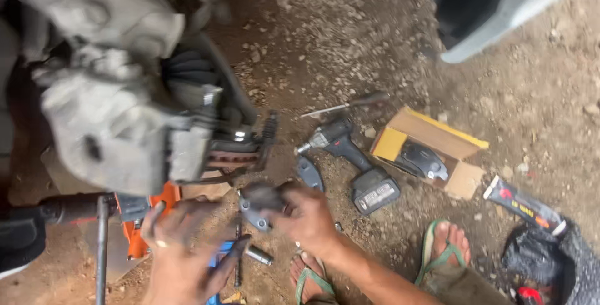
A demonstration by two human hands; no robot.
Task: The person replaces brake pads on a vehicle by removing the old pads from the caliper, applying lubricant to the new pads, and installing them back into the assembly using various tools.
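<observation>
Gripping a dull grey metal bracket (259,205) just below the middle of the frame, the right hand (309,217) has its grimy fingers (289,200) curled tight around the part's right side. The bracket is a chunky cast piece, rounded and lumpy, motion-blurred, with a pale ring near its lower edge. The left hand (181,252) sits at the lower left of centre, fingers spread loosely apart and gripping nothing; one dark, greasy fingertip stretches toward the bracket, and a ring shows on one finger. Whether it touches the part I cannot tell.

Just beneath the hands a short shiny metal socket (258,255) lies on the dirt beside a thin dark rod (237,258). Above, at the left of the frame, hangs a dusty grey brake assembly (119,130), rough-cast, with a ribbed black rubber boot (187,70) behind it. An orange jack (140,227) stands under it at the lower left.

To the right of centre a black cordless drill (353,161) rests on the gravelly brown ground (337,36), a curved dark brake pad (309,172) next to it and a slim screwdriver (347,104) above. Farther right is an open cardboard box (431,133) with a brake pad inside, then a flat dark tube (522,205). Feet in green sandals (440,249) show along the bottom edge.
</observation>
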